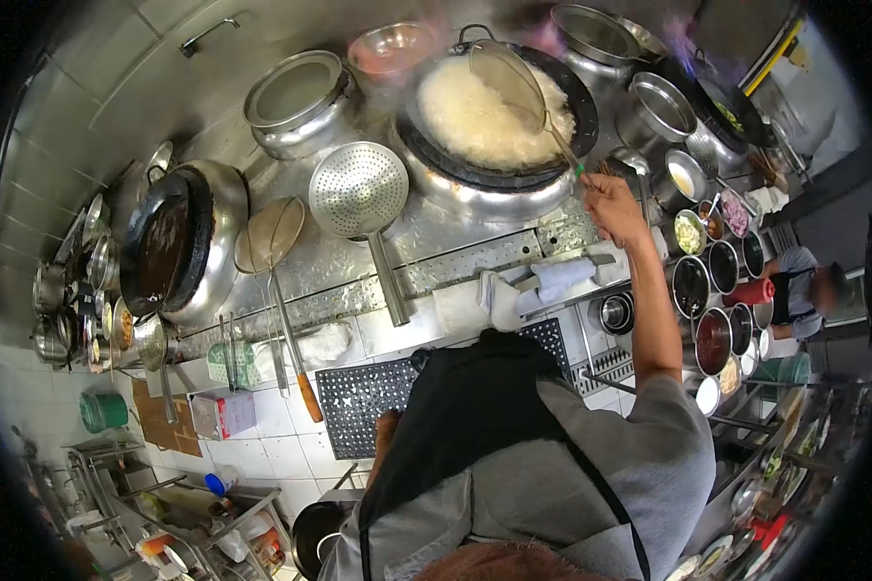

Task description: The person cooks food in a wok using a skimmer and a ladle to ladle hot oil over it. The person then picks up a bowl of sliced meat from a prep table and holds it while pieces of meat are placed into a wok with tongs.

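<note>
My right hand is closed around the handle of a wire-mesh strainer. The mesh bowl is over a large black wok filled with pale, bubbling, foamy liquid; I cannot tell whether it dips in. Close to my apron, on the left, a small part of my left hand or forearm shows, its fingers hidden. A perforated metal skimmer rests left of the wok, handle toward me. Farther left lies another mesh strainer with a wooden-ended handle.
A lidded steel pot stands behind the skimmer. A second dark wok sits at the left. Flames rise near the wok at far right. Several ingredient containers line the right side, and another person stands beyond. Folded cloths lie along the front edge.
</note>
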{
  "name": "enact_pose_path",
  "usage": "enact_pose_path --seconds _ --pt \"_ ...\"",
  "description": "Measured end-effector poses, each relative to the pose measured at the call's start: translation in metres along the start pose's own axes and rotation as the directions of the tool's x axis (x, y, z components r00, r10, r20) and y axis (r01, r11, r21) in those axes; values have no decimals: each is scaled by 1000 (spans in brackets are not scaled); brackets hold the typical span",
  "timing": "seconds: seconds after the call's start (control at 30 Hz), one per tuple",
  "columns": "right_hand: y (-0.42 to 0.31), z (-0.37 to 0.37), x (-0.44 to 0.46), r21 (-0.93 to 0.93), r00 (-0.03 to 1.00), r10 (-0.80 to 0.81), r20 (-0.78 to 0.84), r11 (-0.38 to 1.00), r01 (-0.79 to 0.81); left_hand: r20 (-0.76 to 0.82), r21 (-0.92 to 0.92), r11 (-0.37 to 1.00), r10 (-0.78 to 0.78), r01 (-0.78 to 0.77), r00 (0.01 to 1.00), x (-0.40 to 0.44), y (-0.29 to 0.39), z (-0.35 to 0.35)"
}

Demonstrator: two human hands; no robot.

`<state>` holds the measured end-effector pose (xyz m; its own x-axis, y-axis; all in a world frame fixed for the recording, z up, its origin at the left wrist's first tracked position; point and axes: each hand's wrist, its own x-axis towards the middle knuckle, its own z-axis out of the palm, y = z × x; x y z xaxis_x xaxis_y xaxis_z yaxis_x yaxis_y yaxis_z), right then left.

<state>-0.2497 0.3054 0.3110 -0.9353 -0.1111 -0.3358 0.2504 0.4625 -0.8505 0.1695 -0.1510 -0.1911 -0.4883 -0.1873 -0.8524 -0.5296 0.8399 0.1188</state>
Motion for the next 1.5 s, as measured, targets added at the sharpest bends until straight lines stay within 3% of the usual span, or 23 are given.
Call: enact_pose_path --seconds 0.03,0.07,0.1,0.13,0.17,0.27,0.37,0.47,0.5,0.57,0.7,0.73,0.77,0.8,0.83,0.87,0.97,1.03,1.13,1.17,1.3,1.37,1.5 --pt "2 4 1 -4 1000 -4 7 1000 4 194 30 978 -210 208 958 -5 5 -6" --pt "7 10 -2 -80 963 -213 -164 976 202 200 25 976 -215 215 956 -23 7 -12" --pt "11 15 -5 -185 855 -415 -311 909 374 -30 -61 998 -17 16 999 -43 7 -16" --pt "7 16 -10 -183 861 -409 -303 911 369 -270 -96 976 165 -197 949 -58 7 -19" --pt "-2 15 -17 -155 869 -384 -313 923 352 125 -73 997 -15 24 992 -18 -13 7" --pt "-3 15 -17 -113 874 -385 -295 923 369 -191 -263 964 -101 48 976 -88 26 -31" --pt "-2 17 -17 23 980 -159 -119 986 163 -270 98 970 240 -222 932 -20 -4 13" --pt "25 13 6 23 998 -57 12 998 57 -492 84 968 245 -235 835 -20 -9 24" --pt "32 15 6 28 976 -177 -129 983 182 -489 77 970 237 -229 839 -22 -8 25" --pt "25 16 -4 50 902 -287 -323 946 319 -340 44 955 290 -293 895 -18 -6 20" --pt "3 -15 -9 50 915 -183 -360 975 215 -259 -59 990 108 -128 960 -79 25 -33" --pt "15 -24 4 48 914 -186 -360 975 217 125 -65 994 -84 93 989 -53 20 -27" --pt "37 -39 25 -21 890 -229 -395 971 240 483 10 955 -263 295 835 -36 16 -22" --pt "48 -46 37 -91 863 -273 -424 961 260 222 -283 927 -186 246 957 -65 24 -28" --pt "37 -43 33 -87 849 -258 -461 965 245 -90 -535 845 -82 21 993 -102 38 -42" --pt "35 -43 36 -89 850 -263 -457 964 251 -364 -607 753 20 -254 931 -148 58 -65" --pt "34 -41 50 180 932 -127 -340 964 198 -340 -466 861 38 -204 940 -135 51 -56" --pt "30 -33 63 508 985 30 -168 859 61 -312 -297 942 58 -155 948 -113 38 -44" --pt "36 -32 81 634 999 1 -38 773 23 -397 47 971 235 -236 887 -14 -12 29" --pt "39 -31 85 634 999 -19 -43 773 41 -439 180 948 317 -264 841 -26 1 16" --pt "25 -23 62 522 996 -60 -66 849 86 -499 59 939 323 -340 804 -20 -8 23" --pt "30 -23 57 313 983 -141 -122 934 173 -653 29 865 395 -500 646 -17 -15 31" --pt "7 -19 17 203 978 -152 -139 963 179 -480 13 940 304 -340 823 -16 -12 26"
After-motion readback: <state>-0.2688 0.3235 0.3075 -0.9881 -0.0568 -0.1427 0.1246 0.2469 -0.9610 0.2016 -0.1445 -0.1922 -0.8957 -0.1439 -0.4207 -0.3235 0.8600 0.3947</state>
